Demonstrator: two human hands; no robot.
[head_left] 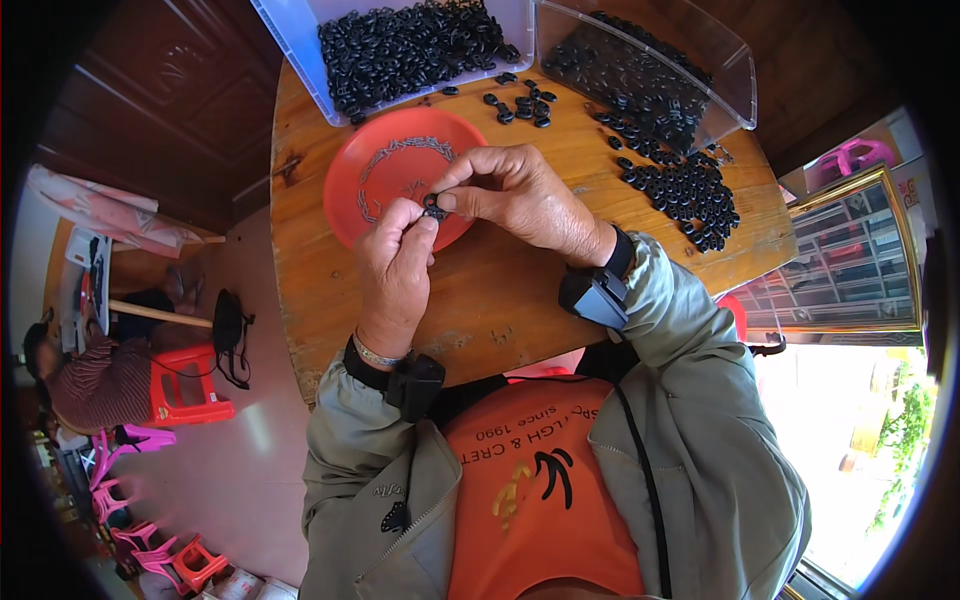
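Over the right edge of a round red plate, my two hands meet at a small black plastic piece with a round hole. My left hand pinches it from below between thumb and forefinger. From the upper right, the thumb and fingers of my right hand close on the same piece, hiding part of it. Thin grey metal pins lie in a loose ring on the plate, with a few more near its middle. Whether a pin sits between my fingertips is too small to tell.
Black pieces fill a pale bin behind the plate. A clear bin at the back right holds more, and a pile of black pieces spreads in front of it on the wooden table. A person sits left near a red stool.
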